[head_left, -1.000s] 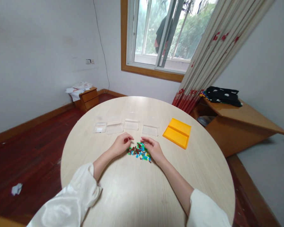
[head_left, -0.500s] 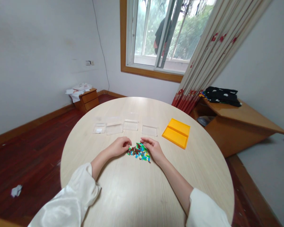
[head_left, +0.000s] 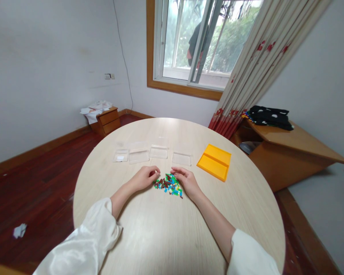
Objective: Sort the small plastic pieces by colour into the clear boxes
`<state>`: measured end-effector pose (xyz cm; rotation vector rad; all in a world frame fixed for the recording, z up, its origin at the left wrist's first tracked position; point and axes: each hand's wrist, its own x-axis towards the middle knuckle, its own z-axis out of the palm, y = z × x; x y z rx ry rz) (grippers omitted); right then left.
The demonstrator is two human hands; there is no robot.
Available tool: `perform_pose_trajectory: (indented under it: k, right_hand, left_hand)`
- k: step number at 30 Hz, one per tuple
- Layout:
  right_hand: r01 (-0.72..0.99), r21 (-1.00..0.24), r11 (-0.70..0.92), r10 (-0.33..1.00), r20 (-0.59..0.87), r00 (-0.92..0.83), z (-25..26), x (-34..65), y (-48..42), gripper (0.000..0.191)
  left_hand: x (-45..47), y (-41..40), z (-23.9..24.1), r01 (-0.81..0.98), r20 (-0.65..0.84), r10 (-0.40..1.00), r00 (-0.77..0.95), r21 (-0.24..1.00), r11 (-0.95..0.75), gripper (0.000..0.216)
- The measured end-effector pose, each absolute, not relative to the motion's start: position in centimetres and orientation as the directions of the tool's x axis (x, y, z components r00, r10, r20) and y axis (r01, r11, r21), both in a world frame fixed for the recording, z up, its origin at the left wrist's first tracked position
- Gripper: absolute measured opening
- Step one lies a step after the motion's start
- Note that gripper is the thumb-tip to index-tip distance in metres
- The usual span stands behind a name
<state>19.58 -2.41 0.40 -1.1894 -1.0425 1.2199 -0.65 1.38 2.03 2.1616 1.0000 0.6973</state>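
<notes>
A small heap of toy building bricks (head_left: 168, 184) in brown, green, blue, yellow and white lies on the round pale wooden table (head_left: 149, 244). At the heap's left edge rests my left hand (head_left: 146, 178), its fingers curved with a gap between thumb and forefinger. My right hand (head_left: 187, 181) lies along the right side of the heap, fingers loosely stretched toward the left. No brick shows in either hand. Whether the fingertips touch the outer bricks, I cannot tell.
Beyond my hands stand several clear plastic boxes, among them a left box (head_left: 120, 156) with a white label and a right box (head_left: 182, 159). A yellow two-part tray (head_left: 213, 170) lies to the right. A tilted wooden cabinet (head_left: 292, 152) is beyond the table's right edge.
</notes>
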Motion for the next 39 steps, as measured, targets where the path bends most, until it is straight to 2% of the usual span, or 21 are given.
perform_pose_trajectory:
  k: [4,8,12,15,18,21,24,27,32,39]
  right_hand:
    - [0.064,-0.993,0.097,0.987,0.105,0.119,0.3,19.0,-2.8,0.022]
    - [0.301,-0.905,0.3,0.954,0.287,-0.087,0.7,18.3,-3.7,0.029]
    - [0.376,-0.842,0.387,0.922,0.356,-0.15,1.0,18.2,-4.2,0.032]
    - [0.445,-0.796,0.41,0.907,0.408,-0.105,0.9,18.4,-4.3,0.028]
    - [0.501,-0.76,0.413,0.901,0.42,-0.105,0.7,18.4,-4.2,0.026]
    - [0.499,-0.748,0.437,0.896,0.41,-0.171,0.7,18.2,-4.3,0.026]
    - [0.461,-0.767,0.446,0.894,0.402,-0.197,0.9,18.2,-4.4,0.027]
    - [0.434,-0.807,0.401,0.913,0.392,-0.114,0.9,18.3,-4.3,0.027]
    - [0.377,-0.888,0.264,0.948,0.311,0.067,0.5,18.6,-3.7,0.024]
    - [0.291,-0.942,0.168,0.964,0.218,0.149,0.5,18.6,-3.2,0.021]
  left_hand:
    - [-0.5,1.2,1.9,0.464,0.208,0.832,0.515,0.748,-0.475,0.022]
    - [-0.2,0.8,2.1,0.396,0.126,0.815,0.566,0.826,-0.402,0.023]
    - [0.1,0.5,2.2,0.306,0.096,0.779,0.619,0.884,-0.353,0.023]
    - [0.1,0.6,2.0,0.326,0.141,0.788,0.599,0.856,-0.401,0.022]
    - [-0.1,1.0,1.8,0.344,0.258,0.788,0.559,0.793,-0.503,0.018]
    - [-0.1,1.1,2.0,0.293,0.369,0.714,0.595,0.728,-0.62,0.02]
    - [0.0,0.9,2.2,0.289,0.314,0.645,0.697,0.7,-0.653,0.034]
    - [0.1,0.7,2.3,0.302,0.244,0.621,0.744,0.707,-0.64,0.032]
    - [0.0,0.7,2.3,0.261,0.29,0.595,0.75,0.697,-0.668,0.036]
    - [-0.2,0.4,2.3,0.268,0.263,0.639,0.723,0.745,-0.61,0.038]
